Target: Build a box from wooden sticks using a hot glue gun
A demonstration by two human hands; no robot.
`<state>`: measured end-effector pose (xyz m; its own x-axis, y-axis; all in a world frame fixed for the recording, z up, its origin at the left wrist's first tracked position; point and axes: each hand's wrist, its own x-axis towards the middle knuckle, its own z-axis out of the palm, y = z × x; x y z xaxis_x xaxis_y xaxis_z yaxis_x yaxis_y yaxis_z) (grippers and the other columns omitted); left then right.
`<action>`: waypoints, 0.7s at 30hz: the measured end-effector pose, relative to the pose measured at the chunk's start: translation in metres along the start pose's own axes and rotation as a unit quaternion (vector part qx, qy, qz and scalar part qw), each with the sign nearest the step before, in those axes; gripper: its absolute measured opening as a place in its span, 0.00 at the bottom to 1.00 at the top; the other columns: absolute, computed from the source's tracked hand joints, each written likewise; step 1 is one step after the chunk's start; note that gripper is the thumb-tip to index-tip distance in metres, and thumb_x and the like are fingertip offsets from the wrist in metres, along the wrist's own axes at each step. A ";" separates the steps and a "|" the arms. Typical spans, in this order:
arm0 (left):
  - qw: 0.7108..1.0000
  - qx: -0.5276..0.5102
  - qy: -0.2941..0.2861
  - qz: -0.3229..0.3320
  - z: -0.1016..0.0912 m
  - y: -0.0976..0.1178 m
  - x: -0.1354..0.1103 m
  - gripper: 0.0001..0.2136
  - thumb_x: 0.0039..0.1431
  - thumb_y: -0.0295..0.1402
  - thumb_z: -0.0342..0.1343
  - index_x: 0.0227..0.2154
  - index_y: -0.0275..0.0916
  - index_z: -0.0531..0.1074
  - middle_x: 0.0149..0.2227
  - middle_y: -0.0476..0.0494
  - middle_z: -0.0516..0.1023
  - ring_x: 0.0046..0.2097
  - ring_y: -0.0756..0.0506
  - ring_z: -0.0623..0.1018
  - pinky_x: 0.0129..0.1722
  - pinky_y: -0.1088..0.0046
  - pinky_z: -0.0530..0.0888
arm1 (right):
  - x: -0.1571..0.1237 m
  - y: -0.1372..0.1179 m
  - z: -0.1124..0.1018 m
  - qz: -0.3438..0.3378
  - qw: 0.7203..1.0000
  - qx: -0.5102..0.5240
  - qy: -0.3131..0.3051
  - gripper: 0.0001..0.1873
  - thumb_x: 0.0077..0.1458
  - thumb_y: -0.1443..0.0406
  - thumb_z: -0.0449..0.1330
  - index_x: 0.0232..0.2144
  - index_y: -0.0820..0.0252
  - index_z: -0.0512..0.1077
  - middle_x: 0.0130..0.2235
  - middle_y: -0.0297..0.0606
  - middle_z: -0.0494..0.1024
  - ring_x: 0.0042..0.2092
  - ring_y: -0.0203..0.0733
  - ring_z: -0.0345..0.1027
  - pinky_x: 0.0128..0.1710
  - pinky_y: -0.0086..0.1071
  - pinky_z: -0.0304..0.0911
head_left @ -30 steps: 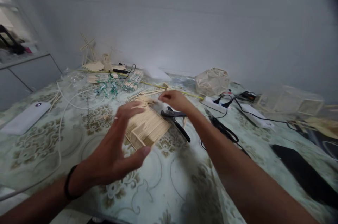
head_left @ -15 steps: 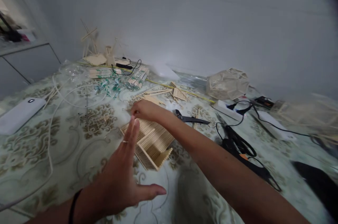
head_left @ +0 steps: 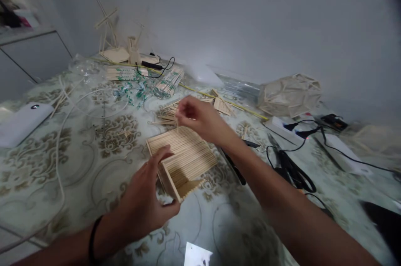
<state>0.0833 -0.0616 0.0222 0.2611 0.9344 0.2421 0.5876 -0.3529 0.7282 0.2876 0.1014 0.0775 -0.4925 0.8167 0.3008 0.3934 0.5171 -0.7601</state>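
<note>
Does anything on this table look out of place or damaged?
Loose sticks lie jumbled just beyond the slatted wooden piece, and crumpled wrappers are strewn beside the stick bundles: untidy against the neatly aligned slats. No damage is evident.

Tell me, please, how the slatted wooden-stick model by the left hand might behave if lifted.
The slatted wooden-stick model is probably light, being thin-walled. It looks fairly stiff, with its rows packed close and flat.
</note>
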 end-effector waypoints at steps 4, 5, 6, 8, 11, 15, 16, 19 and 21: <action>0.992 -0.017 -0.108 0.067 -0.038 -0.027 0.020 0.48 0.57 0.33 0.72 0.74 0.49 0.48 0.72 0.31 0.69 0.72 0.32 0.74 0.69 0.50 0.77 | -0.061 -0.025 -0.024 0.077 0.974 0.187 0.101 0.11 0.62 0.56 0.73 0.42 0.51 0.77 0.34 0.32 0.82 0.34 0.40 0.81 0.39 0.35 0.78; 0.989 -0.016 -0.129 0.077 -0.046 -0.034 0.025 0.49 0.57 0.34 0.73 0.74 0.48 0.48 0.73 0.30 0.68 0.72 0.32 0.74 0.70 0.51 0.77 | -0.075 -0.032 -0.024 0.095 0.964 0.213 0.129 0.11 0.61 0.55 0.75 0.39 0.50 0.79 0.36 0.33 0.83 0.34 0.40 0.81 0.39 0.34 0.79; 0.985 -0.016 -0.147 0.089 -0.053 -0.039 0.030 0.51 0.57 0.34 0.74 0.75 0.48 0.47 0.75 0.29 0.65 0.73 0.32 0.72 0.71 0.50 0.75 | -0.089 -0.038 -0.022 0.114 0.957 0.224 0.145 0.11 0.60 0.55 0.76 0.37 0.50 0.80 0.37 0.34 0.84 0.33 0.39 0.82 0.39 0.34 0.80; 0.978 -0.022 -0.173 0.117 -0.064 -0.047 0.040 0.54 0.56 0.36 0.76 0.77 0.48 0.45 0.77 0.26 0.60 0.76 0.31 0.68 0.74 0.47 0.71 | -0.111 -0.049 -0.012 0.131 0.949 0.231 0.170 0.11 0.59 0.54 0.78 0.34 0.48 0.82 0.36 0.34 0.86 0.31 0.39 0.82 0.36 0.31 0.80; 0.970 -0.036 -0.184 0.158 -0.072 -0.051 0.047 0.60 0.52 0.44 0.80 0.78 0.49 0.44 0.77 0.26 0.61 0.77 0.29 0.66 0.75 0.44 0.69 | -0.131 -0.057 0.010 0.132 0.945 0.235 0.184 0.12 0.55 0.52 0.79 0.30 0.46 0.82 0.32 0.35 0.86 0.31 0.42 0.84 0.31 0.32 0.81; 0.971 -0.054 -0.140 0.187 -0.080 -0.047 0.044 0.55 0.49 0.47 0.81 0.76 0.51 0.55 0.75 0.33 0.65 0.76 0.29 0.68 0.75 0.45 0.70 | -0.140 -0.054 0.034 0.132 0.941 0.246 0.190 0.10 0.55 0.54 0.80 0.30 0.44 0.84 0.31 0.35 0.88 0.35 0.45 0.86 0.33 0.32 0.82; 0.972 -0.056 -0.128 0.191 -0.081 -0.046 0.042 0.52 0.51 0.46 0.81 0.74 0.51 0.59 0.74 0.34 0.66 0.76 0.30 0.68 0.75 0.46 0.70 | -0.141 -0.053 0.038 0.133 0.940 0.250 0.190 0.09 0.55 0.55 0.80 0.30 0.44 0.84 0.32 0.35 0.88 0.35 0.44 0.87 0.35 0.32 0.82; 0.971 -0.051 -0.109 0.205 -0.084 -0.045 0.037 0.42 0.56 0.46 0.78 0.70 0.49 0.65 0.72 0.35 0.69 0.74 0.32 0.71 0.73 0.48 0.72 | -0.142 -0.050 0.047 0.134 0.938 0.258 0.189 0.10 0.54 0.55 0.80 0.29 0.45 0.84 0.32 0.35 0.89 0.35 0.44 0.87 0.37 0.32 0.83; 0.970 -0.045 -0.107 0.213 -0.084 -0.045 0.035 0.39 0.57 0.46 0.77 0.68 0.49 0.68 0.71 0.35 0.71 0.72 0.33 0.73 0.72 0.49 0.74 | -0.141 -0.048 0.050 0.132 0.937 0.264 0.187 0.10 0.54 0.55 0.81 0.29 0.45 0.84 0.31 0.35 0.89 0.35 0.43 0.86 0.36 0.32 0.82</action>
<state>0.0015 -0.0089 0.0522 0.6233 0.6709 0.4017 0.3254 -0.6896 0.6469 0.2993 -0.0518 0.0430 -0.0875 0.9820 0.1673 -0.0236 0.1658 -0.9859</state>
